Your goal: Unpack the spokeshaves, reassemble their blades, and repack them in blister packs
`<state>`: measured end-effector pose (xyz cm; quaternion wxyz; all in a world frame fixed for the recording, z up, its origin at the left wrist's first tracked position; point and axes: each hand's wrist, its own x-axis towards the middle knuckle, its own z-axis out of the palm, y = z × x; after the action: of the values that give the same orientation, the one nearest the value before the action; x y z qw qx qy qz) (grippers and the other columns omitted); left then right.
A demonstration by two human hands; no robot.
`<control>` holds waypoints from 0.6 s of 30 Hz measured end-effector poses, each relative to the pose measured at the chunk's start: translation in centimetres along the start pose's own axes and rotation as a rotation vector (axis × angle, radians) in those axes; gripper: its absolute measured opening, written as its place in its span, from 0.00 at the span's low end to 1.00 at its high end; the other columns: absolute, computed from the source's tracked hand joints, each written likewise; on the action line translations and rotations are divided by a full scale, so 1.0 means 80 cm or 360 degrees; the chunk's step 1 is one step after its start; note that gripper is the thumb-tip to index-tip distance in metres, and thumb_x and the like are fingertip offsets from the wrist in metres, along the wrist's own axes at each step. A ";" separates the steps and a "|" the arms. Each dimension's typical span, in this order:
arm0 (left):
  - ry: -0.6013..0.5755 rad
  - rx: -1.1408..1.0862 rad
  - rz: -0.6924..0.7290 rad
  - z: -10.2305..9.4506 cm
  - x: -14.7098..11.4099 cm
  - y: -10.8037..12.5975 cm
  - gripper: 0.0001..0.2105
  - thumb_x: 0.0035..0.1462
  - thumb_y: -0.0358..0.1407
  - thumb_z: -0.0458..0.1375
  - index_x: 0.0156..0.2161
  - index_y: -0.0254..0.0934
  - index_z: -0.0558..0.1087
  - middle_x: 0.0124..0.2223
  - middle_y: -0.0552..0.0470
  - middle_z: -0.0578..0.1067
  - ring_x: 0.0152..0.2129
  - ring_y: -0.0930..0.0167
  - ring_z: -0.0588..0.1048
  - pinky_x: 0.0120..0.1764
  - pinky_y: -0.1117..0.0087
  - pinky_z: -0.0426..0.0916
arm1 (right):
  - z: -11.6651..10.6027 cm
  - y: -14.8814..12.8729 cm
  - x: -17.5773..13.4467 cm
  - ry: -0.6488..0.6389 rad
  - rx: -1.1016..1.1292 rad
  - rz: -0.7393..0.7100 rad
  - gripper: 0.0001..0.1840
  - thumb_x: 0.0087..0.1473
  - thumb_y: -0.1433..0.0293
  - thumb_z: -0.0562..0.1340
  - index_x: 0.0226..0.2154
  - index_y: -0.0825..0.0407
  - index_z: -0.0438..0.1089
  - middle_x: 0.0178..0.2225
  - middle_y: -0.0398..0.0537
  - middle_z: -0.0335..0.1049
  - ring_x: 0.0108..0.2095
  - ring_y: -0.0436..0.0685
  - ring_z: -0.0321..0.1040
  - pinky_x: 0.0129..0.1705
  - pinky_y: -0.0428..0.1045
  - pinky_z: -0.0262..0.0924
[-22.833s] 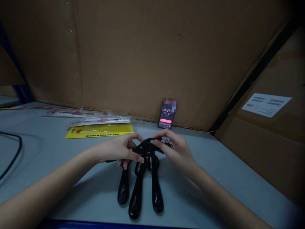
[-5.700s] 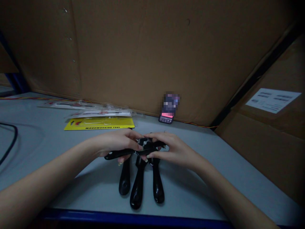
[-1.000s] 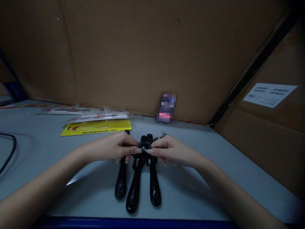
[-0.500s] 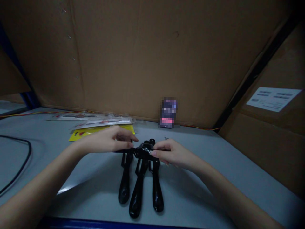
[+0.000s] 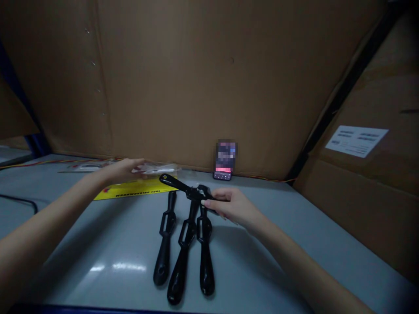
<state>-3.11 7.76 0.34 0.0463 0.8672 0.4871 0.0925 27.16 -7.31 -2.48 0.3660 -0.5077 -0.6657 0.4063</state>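
Observation:
My right hand is closed on a black spokeshave, thumb and fingers at its right end, with the other handle pointing up and left. Shiny metal parts show at its centre. Below it three more black spokeshaves lie side by side on the table: a left one, a middle one and a right one, with open slots at their middles. At the back left, my left hand pinches a clear plastic package above a yellow card lettered "woodworking tool". Its fingertips are partly hidden.
A phone leans on the cardboard wall behind the grey table. More packaging lies at the back left. A black cable is at left, and a labelled box stands at right.
My left hand has let go of the spokeshave and moved left and back to the plastic package. My right hand keeps the spokeshave, whose left handle now tilts upward. The view has shifted slightly.

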 end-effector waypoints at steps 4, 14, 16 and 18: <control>-0.0009 0.0035 0.0057 -0.012 0.006 -0.007 0.29 0.50 0.47 0.51 0.57 0.40 0.61 0.46 0.47 0.74 0.40 0.64 0.73 0.39 0.70 0.65 | -0.002 -0.005 -0.002 0.0061 0.0009 -0.0016 0.15 0.47 0.64 0.61 0.16 0.52 0.59 0.12 0.35 0.53 0.13 0.43 0.48 0.16 0.44 0.40; 0.0042 0.0048 0.0262 -0.018 0.008 0.006 0.25 0.54 0.46 0.49 0.53 0.33 0.66 0.46 0.42 0.73 0.37 0.66 0.73 0.38 0.71 0.65 | -0.006 -0.013 -0.002 0.0111 0.0006 0.0054 0.17 0.46 0.61 0.61 0.16 0.53 0.59 0.11 0.34 0.53 0.11 0.42 0.44 0.14 0.43 0.37; 0.0053 -0.0026 0.0296 -0.025 0.009 0.006 0.24 0.55 0.46 0.48 0.52 0.34 0.68 0.47 0.44 0.73 0.38 0.66 0.73 0.40 0.71 0.64 | -0.007 -0.014 -0.003 0.0117 0.0009 0.0072 0.17 0.47 0.61 0.61 0.16 0.53 0.59 0.11 0.35 0.53 0.11 0.42 0.44 0.14 0.43 0.37; 0.0198 -0.0095 0.0293 -0.033 0.009 0.007 0.22 0.55 0.45 0.48 0.51 0.35 0.68 0.48 0.45 0.73 0.41 0.67 0.72 0.42 0.71 0.63 | -0.008 -0.017 -0.005 0.0125 0.0056 0.0084 0.16 0.46 0.62 0.61 0.18 0.53 0.59 0.11 0.34 0.53 0.11 0.41 0.44 0.14 0.43 0.37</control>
<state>-2.84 8.05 3.13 0.0332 0.8991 0.4043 0.1645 27.34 -7.80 -1.04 0.3898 -0.5342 -0.6299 0.4073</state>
